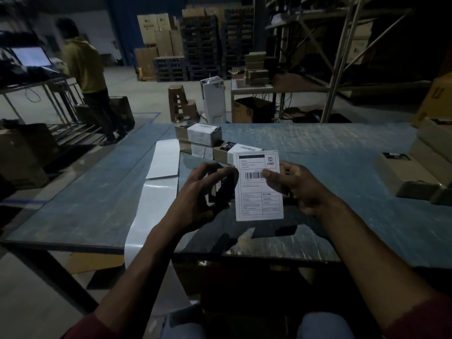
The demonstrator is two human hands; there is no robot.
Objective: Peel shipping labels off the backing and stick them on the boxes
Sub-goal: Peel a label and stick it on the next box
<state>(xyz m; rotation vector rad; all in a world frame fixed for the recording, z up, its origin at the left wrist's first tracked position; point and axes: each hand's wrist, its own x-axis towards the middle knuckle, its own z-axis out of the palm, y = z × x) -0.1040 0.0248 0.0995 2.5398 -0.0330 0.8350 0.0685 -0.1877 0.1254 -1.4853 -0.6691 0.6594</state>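
White label (259,185), printed with a barcode: your right hand (293,187) pinches its right edge, thumb on the face, holding it upright above the surface (318,152). Your left hand (203,192) has its grip curled round a dark object, too dim to name, at the label's left edge. Whether the backing is off yet, you cannot tell. Done: two stacked boxes (198,137) at the far side already carry labels, with a third box (225,151) just beside them. Left: plain boxes (401,172) on your right, unlabelled. Spent backing strip (156,192) trails off the near edge on your left
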